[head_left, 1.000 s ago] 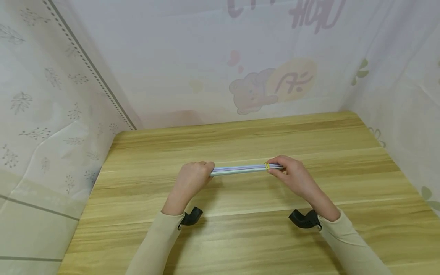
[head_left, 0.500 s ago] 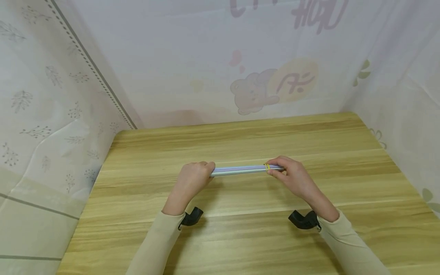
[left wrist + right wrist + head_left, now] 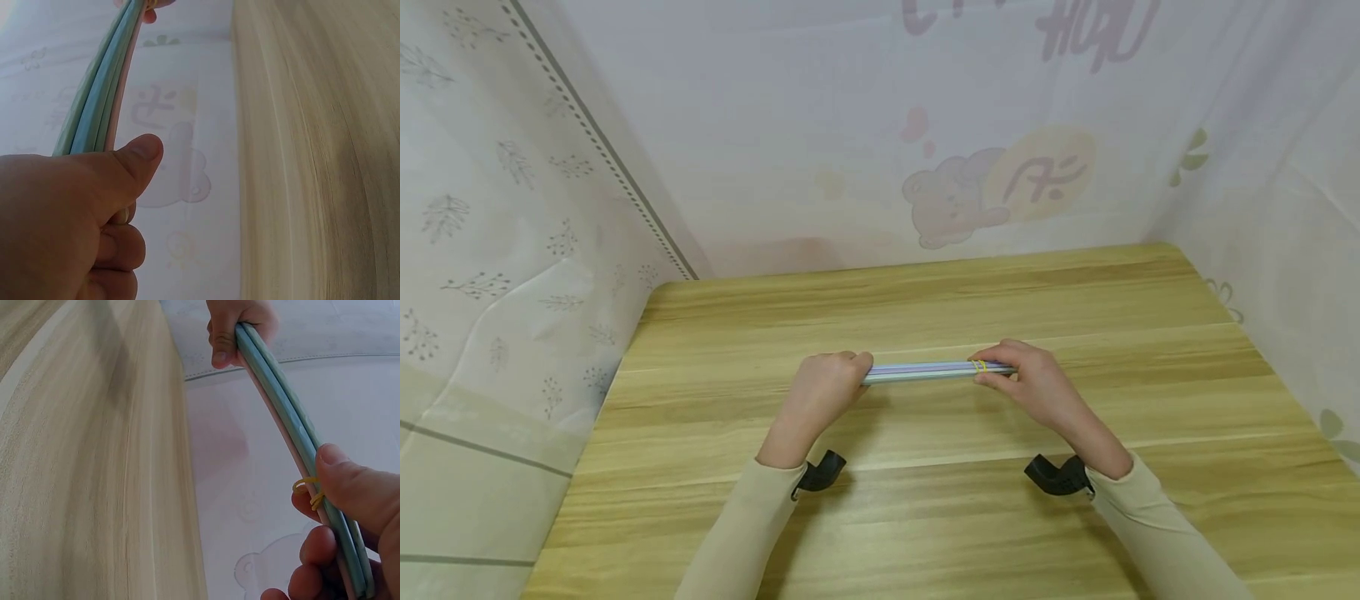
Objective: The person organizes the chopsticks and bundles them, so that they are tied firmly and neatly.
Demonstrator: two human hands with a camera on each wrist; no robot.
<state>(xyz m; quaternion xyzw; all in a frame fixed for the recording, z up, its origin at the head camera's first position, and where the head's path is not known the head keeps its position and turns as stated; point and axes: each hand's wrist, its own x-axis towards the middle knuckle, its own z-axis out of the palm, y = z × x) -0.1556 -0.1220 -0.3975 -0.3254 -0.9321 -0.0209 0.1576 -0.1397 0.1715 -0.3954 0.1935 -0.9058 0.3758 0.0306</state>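
Note:
A bundle of pastel chopsticks [image 3: 921, 372], blue, green, purple and pink, is held level above the table by both hands. My left hand [image 3: 827, 385] grips one end in its curled fingers, with the thumb lying along the sticks in the left wrist view. Near the other end, my right hand [image 3: 1037, 383] pinches the bundle between thumb and fingers. A yellow rubber band [image 3: 979, 366] loops round the sticks at the right fingertips. In the right wrist view the rubber band [image 3: 307, 487] shows separate loose-looking strands beside the thumb. The left hand hides its end of the bundle.
Below the hands lies a wood-grain table [image 3: 910, 517]. A pale printed curtain [image 3: 820, 150] with a bear stands behind it, and similar patterned sheets hang on both sides. Black camera mounts [image 3: 823, 472] sit at both wrists.
My right hand has shifted slightly left along the bundle, and the rubber band has moved left and spread into separate strands. The left hand has barely moved.

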